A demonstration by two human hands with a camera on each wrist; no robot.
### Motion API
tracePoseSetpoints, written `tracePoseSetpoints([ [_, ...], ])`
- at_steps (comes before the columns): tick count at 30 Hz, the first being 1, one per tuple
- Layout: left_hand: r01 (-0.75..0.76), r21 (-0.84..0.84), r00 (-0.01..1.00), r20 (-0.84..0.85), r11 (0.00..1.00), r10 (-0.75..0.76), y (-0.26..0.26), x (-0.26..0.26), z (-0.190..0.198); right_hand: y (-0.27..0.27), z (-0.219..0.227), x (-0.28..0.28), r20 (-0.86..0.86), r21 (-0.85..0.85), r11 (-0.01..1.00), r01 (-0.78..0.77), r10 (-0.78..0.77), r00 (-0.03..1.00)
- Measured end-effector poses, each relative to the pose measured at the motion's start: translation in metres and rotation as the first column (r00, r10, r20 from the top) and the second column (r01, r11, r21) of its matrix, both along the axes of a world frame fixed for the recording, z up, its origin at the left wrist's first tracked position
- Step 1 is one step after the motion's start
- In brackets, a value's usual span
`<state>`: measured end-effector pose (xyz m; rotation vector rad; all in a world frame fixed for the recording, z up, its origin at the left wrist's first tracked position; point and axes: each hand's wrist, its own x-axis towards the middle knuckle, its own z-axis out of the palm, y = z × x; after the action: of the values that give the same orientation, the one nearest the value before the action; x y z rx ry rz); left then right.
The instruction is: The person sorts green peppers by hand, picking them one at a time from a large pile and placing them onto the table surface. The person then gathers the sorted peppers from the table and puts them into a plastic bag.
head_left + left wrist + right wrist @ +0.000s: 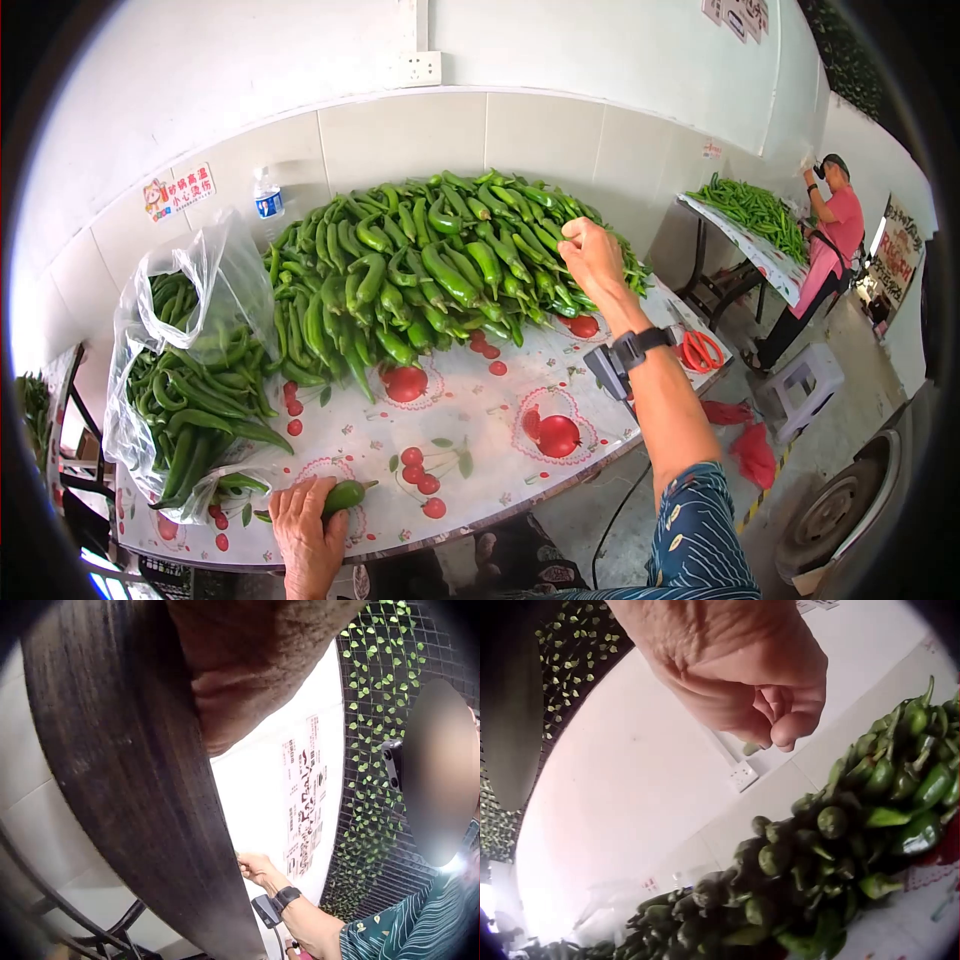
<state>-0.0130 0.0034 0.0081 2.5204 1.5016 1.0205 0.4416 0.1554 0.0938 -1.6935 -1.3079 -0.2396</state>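
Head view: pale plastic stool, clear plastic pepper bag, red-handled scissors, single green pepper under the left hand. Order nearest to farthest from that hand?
1. Single green pepper: gripped by the left hand.
2. Clear plastic pepper bag: left end of the fruit-print table.
3. Red-handled scissors: table's right end.
4. Pale plastic stool: farther right, beyond the table.

A single green pepper [346,495] lies under the curled fingers of the left hand [308,525], smooth and glossy, its stem pointing right past the thumb and its narrow tip showing to the left of the hand. A large heap of green peppers [430,265] spreads beyond it, between the hands and past the right hand [594,257], which pinches a small green piece [750,749], mostly hidden. Ahead and left of the left hand, bagged peppers [190,400] spill forward, darker and slimmer.
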Motion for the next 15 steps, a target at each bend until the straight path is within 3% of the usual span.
tracePoseSetpoints([
  [4, -0.006, -0.019, 1.0, -0.009, 1.0, 0.006, 0.0, 0.001, 0.0, 0.032, -0.004, 0.005, 0.155, -0.105, 0.992, 0.075, -0.058, 0.986],
  [5, -0.002, -0.019, 1.0, -0.014, 1.0, 0.002, 0.002, -0.001, -0.001, 0.038, -0.004, 0.005, 0.126, -0.175, 0.983, 0.057, -0.035, 0.991],
  [8, 0.006, -0.011, 1.0, -0.014, 1.0, -0.006, 0.002, -0.003, -0.002, 0.038, -0.01, 0.001, 0.193, -0.033, 0.996, 0.078, -0.07, 0.979],
  [11, 0.032, 0.0, 0.999, -0.031, 1.0, -0.032, 0.0, -0.001, -0.002, 0.015, 0.006, -0.03, 0.231, -0.037, 0.999, -0.031, 0.039, 0.972],
  [12, 0.054, 0.018, 0.998, -0.044, 0.998, -0.053, 0.0, -0.001, -0.002, 0.002, 0.01, -0.055, 0.247, -0.031, 0.989, -0.145, 0.148, 0.958],
  [13, 0.077, 0.035, 0.996, -0.058, 0.996, -0.075, 0.001, -0.001, -0.001, -0.018, 0.012, -0.08, 0.113, -0.223, 0.937, -0.268, 0.298, 0.948],
  [15, 0.115, 0.074, 0.992, -0.064, 0.991, -0.11, 0.003, 0.002, 0.0, -0.055, 0.003, -0.134, 0.038, -0.312, 0.72, -0.62, 0.661, 0.749],
])
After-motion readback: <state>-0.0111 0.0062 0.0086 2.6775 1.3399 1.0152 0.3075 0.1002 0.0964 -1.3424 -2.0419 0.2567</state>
